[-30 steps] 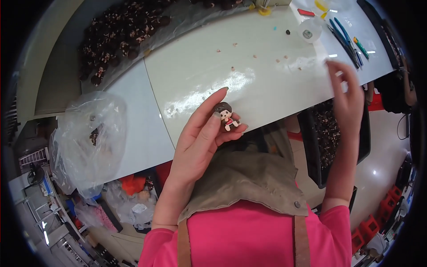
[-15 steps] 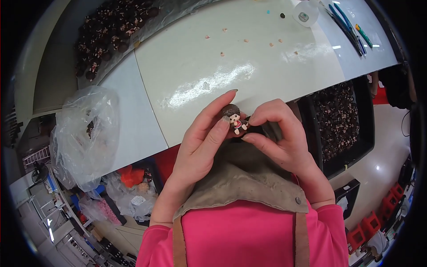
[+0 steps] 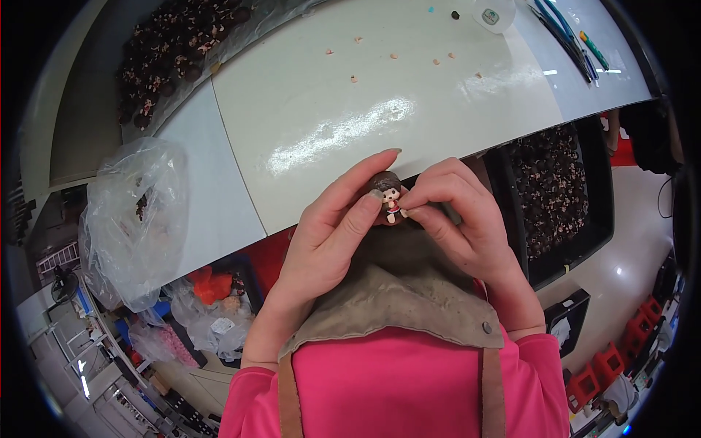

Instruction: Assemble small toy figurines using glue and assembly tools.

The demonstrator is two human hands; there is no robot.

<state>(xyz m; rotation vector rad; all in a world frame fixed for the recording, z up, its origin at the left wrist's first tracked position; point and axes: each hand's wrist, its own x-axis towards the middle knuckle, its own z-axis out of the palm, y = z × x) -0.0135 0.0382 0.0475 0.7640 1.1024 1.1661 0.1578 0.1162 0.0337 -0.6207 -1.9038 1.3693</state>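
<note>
A small doll figurine (image 3: pixel 392 196) with a brown head, pale face and pale feet is up in front of my apron, near the table's front edge. My left hand (image 3: pixel 332 230) is closed round its head and side, thumb on the front and fingers behind. With thumb and forefinger, my right hand (image 3: pixel 460 215) pinches the figurine's right side near the feet. Those fingertips cover part of its body, and whether they hold a separate small piece cannot be made out.
On the white table (image 3: pixel 307 109) lie several tiny pale pieces (image 3: pixel 394 56), a white round container (image 3: pixel 494 14) and tweezers-like blue tools (image 3: pixel 566 36). Many brown figurines fill a black crate (image 3: pixel 551 197) at right and a plastic-lined heap (image 3: pixel 171 51) at far left. A clear plastic bag (image 3: pixel 135 219) hangs over the left edge.
My right hand has moved left, in against the figurine, and its thumb and forefinger have closed together at the figurine's side. The left hand keeps its hold.
</note>
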